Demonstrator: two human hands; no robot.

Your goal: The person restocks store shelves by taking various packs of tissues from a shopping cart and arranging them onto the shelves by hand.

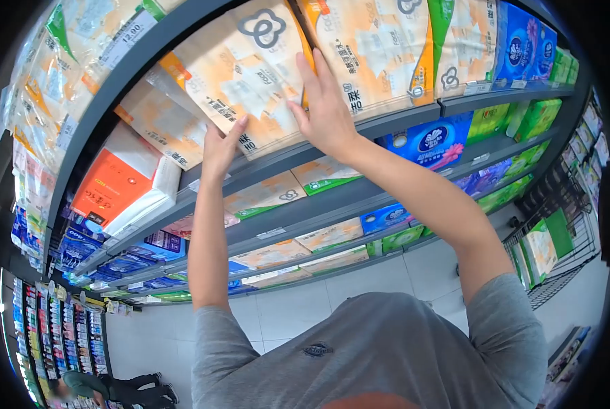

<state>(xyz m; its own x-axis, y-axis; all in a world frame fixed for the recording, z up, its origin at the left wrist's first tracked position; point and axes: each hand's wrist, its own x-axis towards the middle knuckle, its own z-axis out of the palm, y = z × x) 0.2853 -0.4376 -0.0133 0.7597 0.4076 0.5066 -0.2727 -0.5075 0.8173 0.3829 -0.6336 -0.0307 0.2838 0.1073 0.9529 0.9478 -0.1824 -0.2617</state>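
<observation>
On the upper shelf a large cream and orange tissue pack [250, 75] stands between my two hands. My left hand [222, 146] is closed on its lower left corner, thumb on the front and the other fingers partly hidden at the side. My right hand [324, 109] lies at its right edge, fingers pointing up along the gap beside a similar pack [373, 54], its thumb on the held pack's side. Left of my left hand, another cream pack [158, 119] leans on the shelf, with an orange and white pack [117, 184] beyond it.
Lower shelves [278, 232] hold blue, green and cream packs. A wire cart [577, 232] with packs in it stands at the right. At the bottom left, a person [107, 388] is near shelves of bottles [59, 327]. Grey floor tiles [298, 307] show below.
</observation>
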